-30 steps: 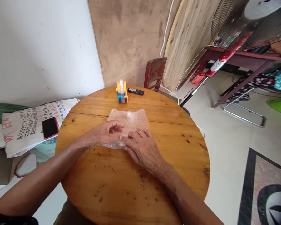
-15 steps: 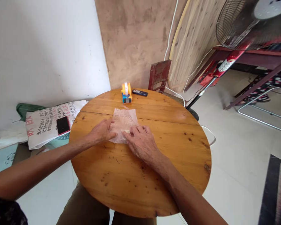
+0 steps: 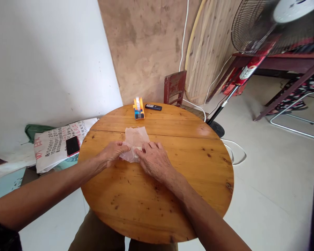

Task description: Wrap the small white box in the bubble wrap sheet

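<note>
A sheet of clear bubble wrap (image 3: 136, 136) lies on the round wooden table (image 3: 188, 167). My left hand (image 3: 114, 152) pinches the sheet's left edge between thumb and fingers, lifting it a little. On the lower part of the sheet is a small pale object (image 3: 136, 152), too covered to name. Thumb and curled fingers of my right hand (image 3: 155, 158) close on that object at its right side. Beyond the sheet stands an orange and blue tape dispenser (image 3: 139, 108) with a roll of clear tape.
A dark remote-like device (image 3: 153, 107) lies right of the dispenser. To the left, a phone (image 3: 72, 145) rests on printed white sacks (image 3: 49, 148). A small red chair (image 3: 175, 87) stands behind the table, and a standing fan (image 3: 253, 66) at the right.
My left hand has gone from spread fingers to a pinch on the sheet's left edge, which is now folding inward. My right hand stays at the pale object. The view has shifted slightly.
</note>
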Demonstrator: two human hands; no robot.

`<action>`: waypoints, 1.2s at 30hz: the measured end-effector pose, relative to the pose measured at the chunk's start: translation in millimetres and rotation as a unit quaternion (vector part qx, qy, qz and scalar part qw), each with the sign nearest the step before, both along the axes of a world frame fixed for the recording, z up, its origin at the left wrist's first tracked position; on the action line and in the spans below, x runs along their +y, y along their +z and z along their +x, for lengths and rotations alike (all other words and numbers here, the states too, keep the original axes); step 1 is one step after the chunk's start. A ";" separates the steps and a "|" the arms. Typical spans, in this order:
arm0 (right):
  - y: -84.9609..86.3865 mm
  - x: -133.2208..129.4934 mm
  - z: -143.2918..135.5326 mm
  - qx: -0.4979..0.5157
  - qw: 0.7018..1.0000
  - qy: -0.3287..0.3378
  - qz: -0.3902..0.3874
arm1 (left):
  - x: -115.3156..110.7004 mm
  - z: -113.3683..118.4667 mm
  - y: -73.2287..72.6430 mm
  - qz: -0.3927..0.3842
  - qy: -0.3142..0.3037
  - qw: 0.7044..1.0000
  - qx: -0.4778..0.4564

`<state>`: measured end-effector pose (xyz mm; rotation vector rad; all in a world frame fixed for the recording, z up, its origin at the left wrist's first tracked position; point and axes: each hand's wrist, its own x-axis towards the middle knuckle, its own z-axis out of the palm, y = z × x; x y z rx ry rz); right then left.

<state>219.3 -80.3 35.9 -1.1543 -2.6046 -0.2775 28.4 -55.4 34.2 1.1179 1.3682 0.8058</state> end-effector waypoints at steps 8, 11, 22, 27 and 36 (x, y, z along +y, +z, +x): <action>0.6 1.4 5.3 0.071 0.996 -0.008 -0.050 | -5.0 29.6 9.4 0.030 0.001 0.999 -0.014; 0.3 1.8 6.7 0.091 0.994 -0.009 -0.057 | -7.8 29.4 20.7 0.048 -0.052 0.997 0.014; -4.9 5.6 17.7 0.097 0.987 -0.070 -0.107 | -8.9 27.7 18.1 0.233 -0.230 0.906 0.269; 3.9 11.1 36.5 0.083 0.984 -0.071 -0.139 | -6.7 27.3 1.0 0.372 -0.207 0.827 0.368; 20.5 10.7 43.4 0.131 0.958 -0.133 -0.219 | 2.3 19.4 -17.2 0.480 -0.182 0.805 0.298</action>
